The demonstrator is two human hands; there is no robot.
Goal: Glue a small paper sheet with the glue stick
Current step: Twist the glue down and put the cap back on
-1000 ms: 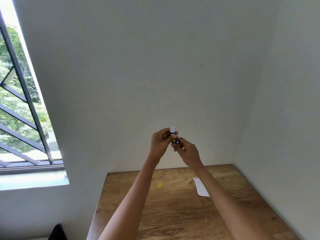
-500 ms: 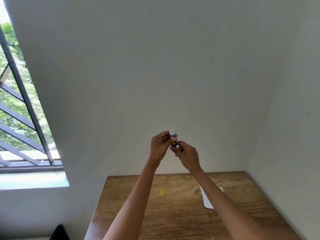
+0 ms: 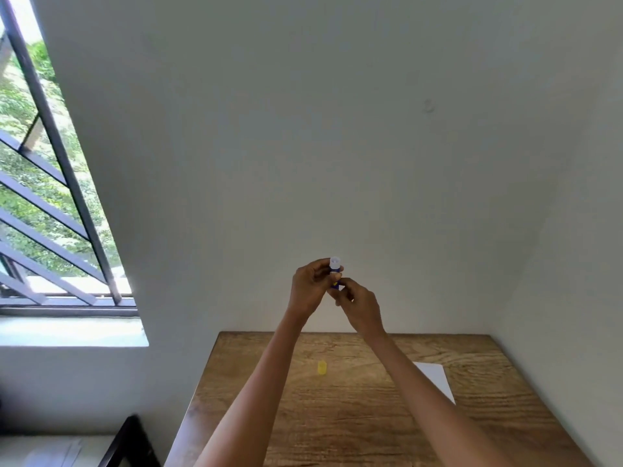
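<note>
Glue stick: standing upright, raised above table; left hand pinching upper barrel, right hand gripping base. Paper sheet lying below.

Hands raised together above a table in a room corner.

The left hand and right hand meet well above the far edge of the table, both on the glue stick, which stands upright between them, the left hand higher on it, the right lower. On the table, the cap lies between the forearms; the paper sheet lies to the right, partly behind the right forearm. A window is on the left.
</note>
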